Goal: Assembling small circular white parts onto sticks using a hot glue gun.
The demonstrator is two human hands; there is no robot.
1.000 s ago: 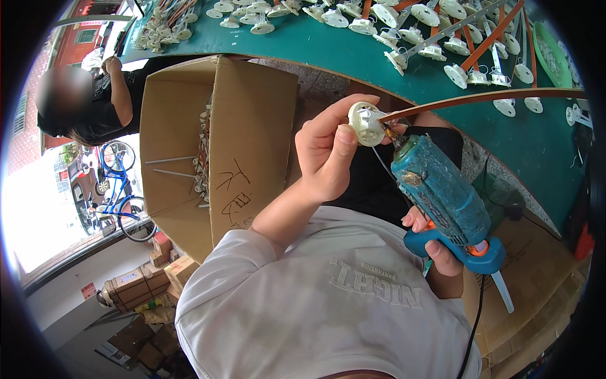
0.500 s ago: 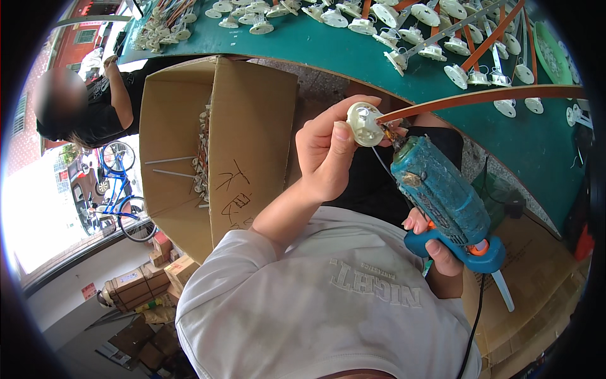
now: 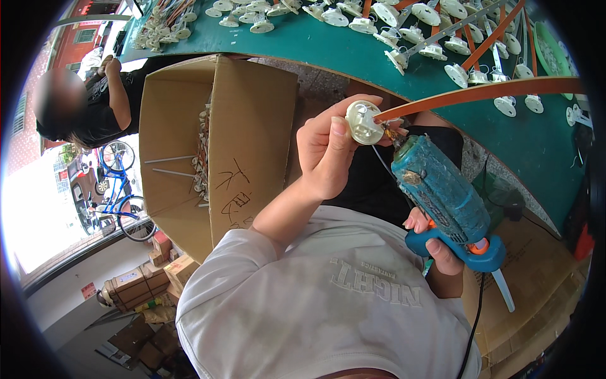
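Between the thumb and fingers of my left hand (image 3: 326,148) is a round cream plastic base (image 3: 364,122). A long orange-brown strip (image 3: 480,95) runs from the base off to the right, over the table. My right hand (image 3: 440,252) is wrapped round the handle of a worn teal glue gun (image 3: 442,192). The dirty nozzle (image 3: 394,136) points up at the base's right edge, close by the strip's end; whether it touches cannot be made out. A white glue stick (image 3: 503,290) pokes out of the gun's rear, and a black cord hangs down beside it.
Many similar cream bases with strips lie on the green table (image 3: 341,54), near a light green tray (image 3: 550,54). An open cardboard box (image 3: 252,139) with strip pieces inside stands at left. Another person (image 3: 104,101) is beyond it. Flattened cardboard (image 3: 530,290) lies at lower right.
The base and the strip have shifted very slightly up and left, and the strip's far end sits a little higher. The grip of both hands looks the same.
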